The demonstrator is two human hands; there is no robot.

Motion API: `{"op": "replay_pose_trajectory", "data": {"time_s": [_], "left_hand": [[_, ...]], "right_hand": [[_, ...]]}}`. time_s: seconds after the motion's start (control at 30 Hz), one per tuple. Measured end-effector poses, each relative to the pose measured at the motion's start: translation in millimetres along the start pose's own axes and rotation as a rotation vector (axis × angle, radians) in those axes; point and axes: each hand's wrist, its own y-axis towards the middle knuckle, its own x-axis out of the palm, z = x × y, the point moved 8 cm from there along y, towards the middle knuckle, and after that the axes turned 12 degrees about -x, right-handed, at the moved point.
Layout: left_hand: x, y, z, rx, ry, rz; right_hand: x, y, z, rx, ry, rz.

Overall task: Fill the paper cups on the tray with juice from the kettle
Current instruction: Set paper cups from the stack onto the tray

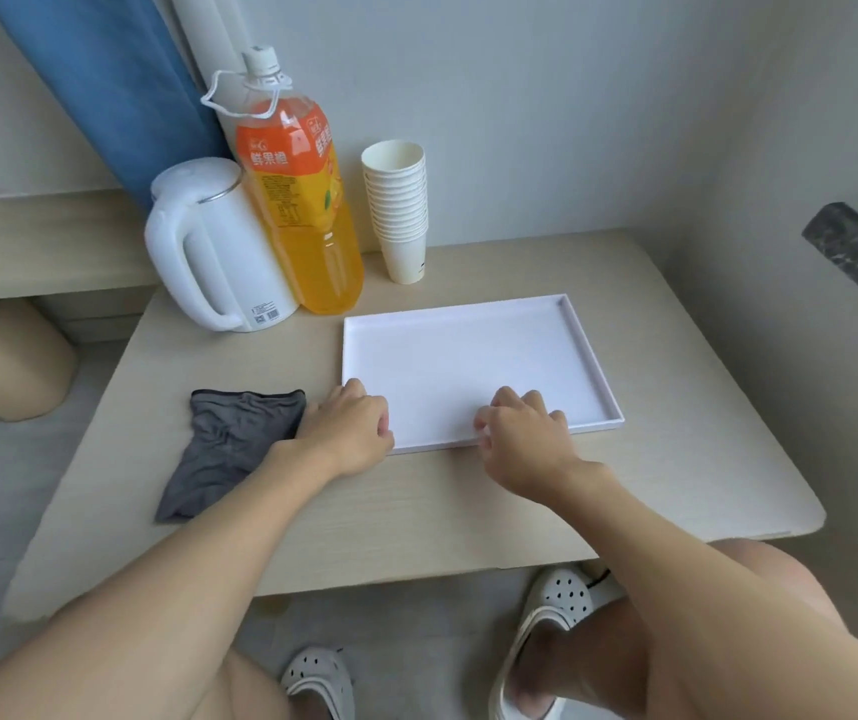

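Note:
A white rectangular tray (pixel 494 350) lies flat on the table with nothing on it. A stack of white paper cups (pixel 398 210) stands behind it near the wall. The white kettle (pixel 213 252), lid down, stands at the back left with its handle toward me. Touching its right side is a large bottle of orange juice (pixel 307 200) with a white cap. My left hand (pixel 346 433) rests at the tray's near left corner with fingers loosely curled. My right hand (pixel 525 439) lies over the tray's near edge, fingers also loosely curled. Neither hand holds anything.
A crumpled grey cloth (pixel 229 444) lies on the light wood table (pixel 416 511), left of my left hand. A blue curtain (pixel 120 85) hangs behind the kettle. A wall closes the right side. My knees and white clogs (pixel 551 615) show below the table's front edge.

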Motion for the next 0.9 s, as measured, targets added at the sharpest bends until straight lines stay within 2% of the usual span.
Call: {"op": "replay_pose_trajectory", "data": {"time_s": [0.13,0.3,0.37,0.53,0.6,0.73,0.9], "left_hand": [[2.2,0.0,-17.4,-0.011,-0.050,-0.049],[-0.3,3.3,-23.7,0.018,0.026,-0.090],[-5.6,8.0,-23.8,0.031,0.056,-0.101],[-13.8,26.8,-27.7,0.020,0.041,-0.205],[-22.6,32.6,-25.6,0.025,0.005,-0.198],[-54.3,34.7,-11.5,0.074,-0.165,-0.062],[-83.3,34.3,-16.7,0.056,-0.499,0.064]], "right_hand": [[4.2,7.5,-17.7,-0.040,-0.012,-0.014],[-0.4,19.9,-26.1,-0.048,-0.051,-0.072],[-9.1,31.2,-24.4,0.002,-0.034,-0.084],[-49.4,95.0,-15.4,0.089,0.207,0.114],[-65.9,127.2,-12.4,0.118,0.356,0.219],[-86.3,179.3,-2.4,0.260,0.710,0.384],[-88.3,225.4,8.5,0.304,0.861,0.504]]}}
